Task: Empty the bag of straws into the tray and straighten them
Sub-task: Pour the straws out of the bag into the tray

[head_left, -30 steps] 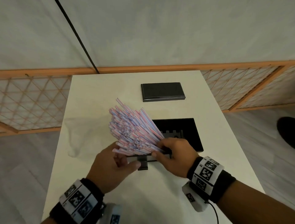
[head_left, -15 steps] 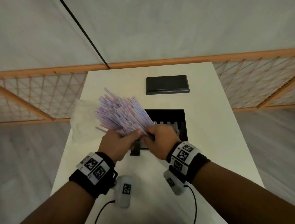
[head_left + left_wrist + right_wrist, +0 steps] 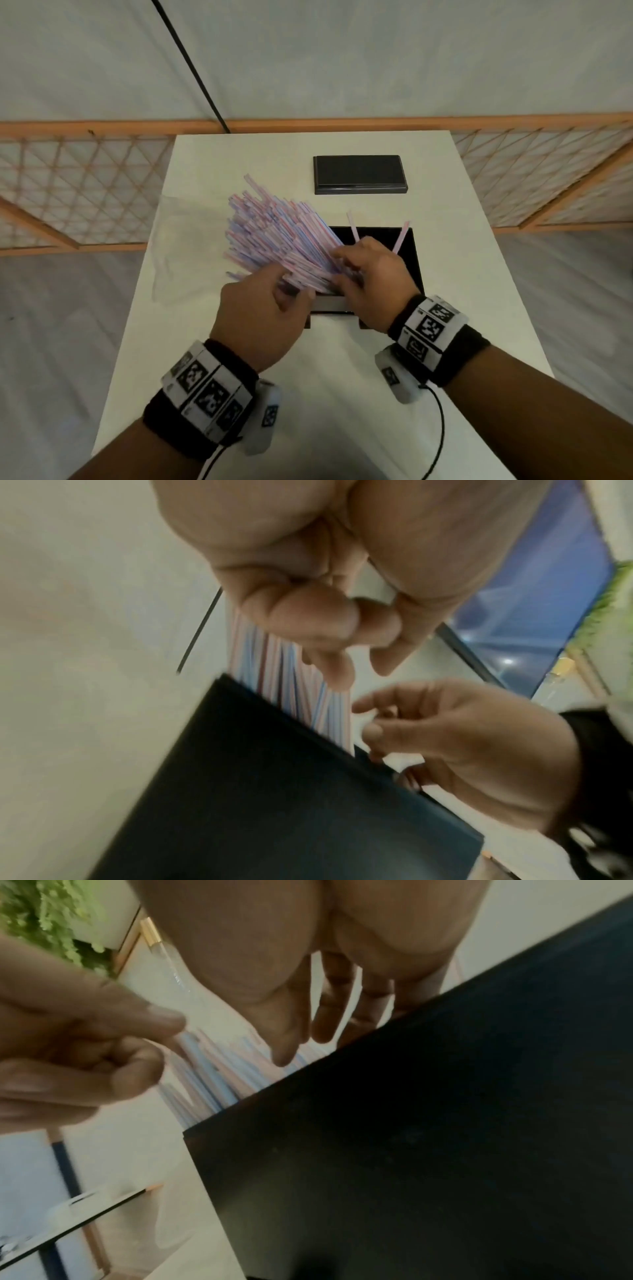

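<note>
A fanned bundle of thin pink-and-blue striped straws (image 3: 274, 246) leaned leftward out of the black rectangular tray (image 3: 409, 260). The left hand (image 3: 260, 318) curled round their near ends. The right hand (image 3: 370, 277), fingers loose, seemingly only rested on them. They looked light, slippery and crushable, so best gathered low and gently.

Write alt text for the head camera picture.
The left hand grips a fanned bundle of pink-and-blue striped straws, the right hand touching it, ends in a black tray on a white table. A clear bag lies left.

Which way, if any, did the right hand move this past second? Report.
Yes: the right hand went farther over the black tray, toward its far edge.
</note>
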The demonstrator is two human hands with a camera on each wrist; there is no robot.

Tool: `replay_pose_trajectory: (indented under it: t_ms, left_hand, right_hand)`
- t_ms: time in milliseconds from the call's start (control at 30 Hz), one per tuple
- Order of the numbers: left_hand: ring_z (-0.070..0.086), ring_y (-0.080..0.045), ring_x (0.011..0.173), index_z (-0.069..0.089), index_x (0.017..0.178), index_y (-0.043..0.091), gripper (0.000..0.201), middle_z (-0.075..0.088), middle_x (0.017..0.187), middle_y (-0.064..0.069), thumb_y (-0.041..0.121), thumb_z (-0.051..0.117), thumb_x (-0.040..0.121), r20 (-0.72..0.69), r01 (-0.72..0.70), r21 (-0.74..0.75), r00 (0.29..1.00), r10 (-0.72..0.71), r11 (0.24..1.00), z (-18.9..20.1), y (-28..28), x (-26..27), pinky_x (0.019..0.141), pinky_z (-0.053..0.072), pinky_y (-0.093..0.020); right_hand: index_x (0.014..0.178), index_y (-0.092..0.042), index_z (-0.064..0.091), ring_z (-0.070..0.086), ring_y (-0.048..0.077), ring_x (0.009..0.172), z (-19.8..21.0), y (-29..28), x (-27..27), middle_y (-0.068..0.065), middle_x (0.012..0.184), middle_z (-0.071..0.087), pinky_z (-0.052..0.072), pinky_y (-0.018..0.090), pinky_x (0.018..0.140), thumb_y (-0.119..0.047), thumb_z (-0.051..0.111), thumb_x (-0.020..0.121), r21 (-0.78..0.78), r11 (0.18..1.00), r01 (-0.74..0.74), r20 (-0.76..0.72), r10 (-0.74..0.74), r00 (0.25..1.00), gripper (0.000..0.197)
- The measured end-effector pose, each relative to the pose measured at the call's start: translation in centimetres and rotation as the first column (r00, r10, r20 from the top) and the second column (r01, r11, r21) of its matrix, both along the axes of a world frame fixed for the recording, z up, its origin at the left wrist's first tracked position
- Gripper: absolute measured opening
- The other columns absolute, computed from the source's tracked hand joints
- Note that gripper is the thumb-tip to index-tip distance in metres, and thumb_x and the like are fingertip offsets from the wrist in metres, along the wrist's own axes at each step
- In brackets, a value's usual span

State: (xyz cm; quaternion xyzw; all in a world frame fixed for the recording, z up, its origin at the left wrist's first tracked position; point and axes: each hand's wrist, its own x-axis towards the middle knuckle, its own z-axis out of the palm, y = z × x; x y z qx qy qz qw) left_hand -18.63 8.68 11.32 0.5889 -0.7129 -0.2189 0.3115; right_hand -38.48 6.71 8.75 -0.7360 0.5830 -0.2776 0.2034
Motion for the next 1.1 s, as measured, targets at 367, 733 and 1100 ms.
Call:
replay_pose_trajectory:
  t_ms: [367, 733, 1100]
  left_hand:
    - [0.047, -0.025, 0.066, 0.041, 0.103, 0.02, 0.064, 0.047, 0.083, -0.006, 0.061, 0.079, 0.071, -0.255, -0.34, 0.093, 0.9, 0.353, 0.936, 0.8, -2.8, 4.8, 0.058, 0.037, -0.026]
    - [0.059, -0.024, 0.046, 0.06, 0.075, 0.009, 0.064, 0.058, 0.054, -0.003, 0.073, 0.061, 0.071, -0.444, -0.102, 0.499, 0.823, 0.355, 0.86, -0.6, -1.9, 2.7, 0.051, 0.059, -0.043]
    - [0.069, -0.023, 0.052, 0.069, 0.088, 0.024, 0.025, 0.071, 0.07, 0.003, 0.048, 0.075, 0.083, -0.353, -0.072, 0.459, 0.9, 0.256, 0.886, -1.5, -1.5, 2.8, 0.06, 0.063, -0.047]
  right_hand:
    - [0.072, -0.018, 0.049, 0.053, 0.02, 0.067, 1.9, -0.8, -1.7, -0.002, 0.068, 0.054, 0.036, 0.027, 0.056, -0.051, 0.063, 0.084, 0.314, 0.869, 0.382, -0.375, -0.256, 0.891, 0.038]
    - [0.072, -0.021, 0.054, 0.049, 0.008, 0.061, 1.4, -1.7, -1.9, -0.002, 0.068, 0.059, 0.031, 0.019, 0.049, -0.058, 0.059, 0.087, 0.368, 0.855, 0.366, -0.396, -0.213, 0.893, 0.041]
    - [0.082, -0.019, 0.066, 0.06, 0.011, 0.074, 0.5, -2.3, -1.3, -0.002, 0.081, 0.066, 0.039, 0.018, 0.054, -0.043, 0.07, 0.084, 0.539, 0.791, 0.288, -0.296, -0.142, 0.945, 0.024]
